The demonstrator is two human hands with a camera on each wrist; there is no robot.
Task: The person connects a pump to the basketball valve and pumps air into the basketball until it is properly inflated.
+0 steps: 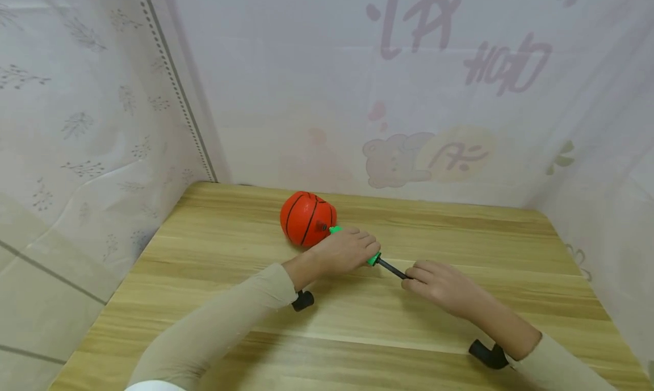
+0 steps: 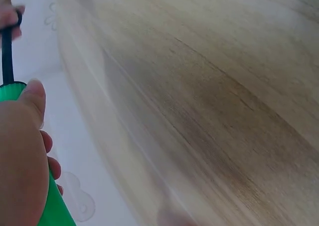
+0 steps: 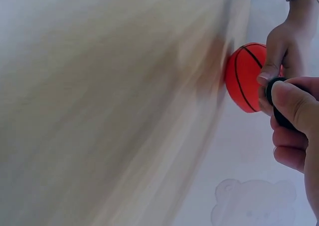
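Observation:
A red toy basketball with black lines rests at the back of the wooden table, its outline a little uneven. A green hand pump points its nozzle end at the ball's side; the head view shows that end touching or very near it. My left hand wraps round the pump's green barrel. The black rod sticks out of the barrel toward the right. At its end, my right hand grips the black handle, with the thumb over it in the right wrist view.
The wood-grain tabletop extends around both hands. Pale printed cloth hangs behind the table and at its sides. A black wrist device sits under the left wrist, and another black wrist device under the right.

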